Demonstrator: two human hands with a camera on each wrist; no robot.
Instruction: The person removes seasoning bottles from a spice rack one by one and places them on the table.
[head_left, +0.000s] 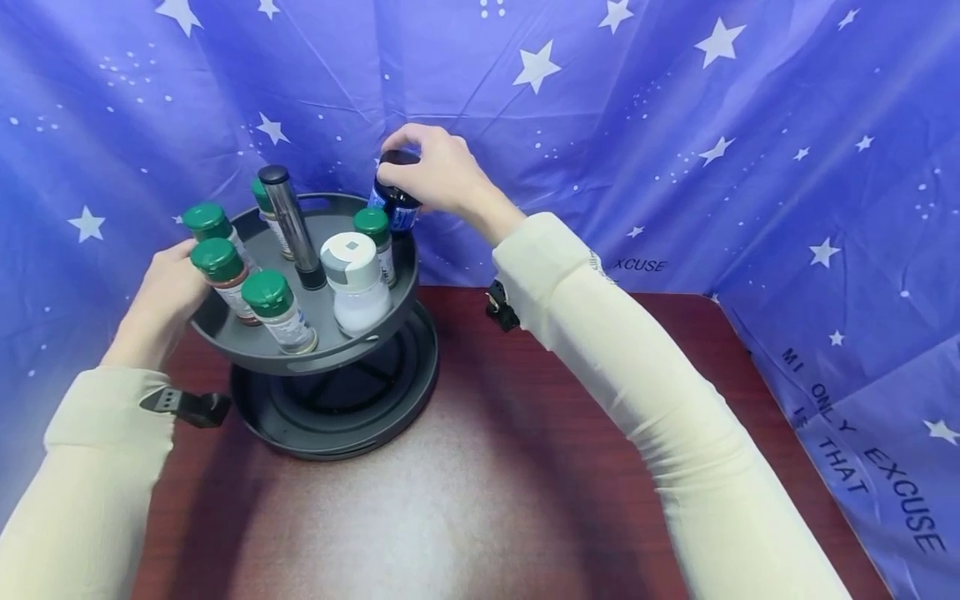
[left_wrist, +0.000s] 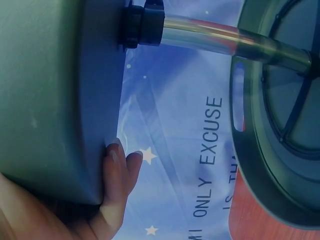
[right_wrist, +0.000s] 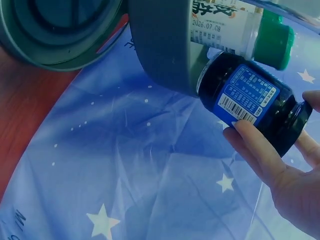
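Observation:
A dark jar with a blue label leans at the far right rim of the upper tray of a two-tier rack. My right hand grips this jar near its black lid, thumb on one side and fingers on the other. The jar's base is right at the tray wall in the right wrist view. On the left, my left hand holds the upper tray's edge, its fingers curled beneath it. Beside the jar stands a green-capped spice bottle, and nearer me a white-capped jar.
Several more green-capped bottles stand along the tray's left and front. A metal post rises from its middle. The lower tray rests on the reddish table. A blue star-printed curtain hangs close behind.

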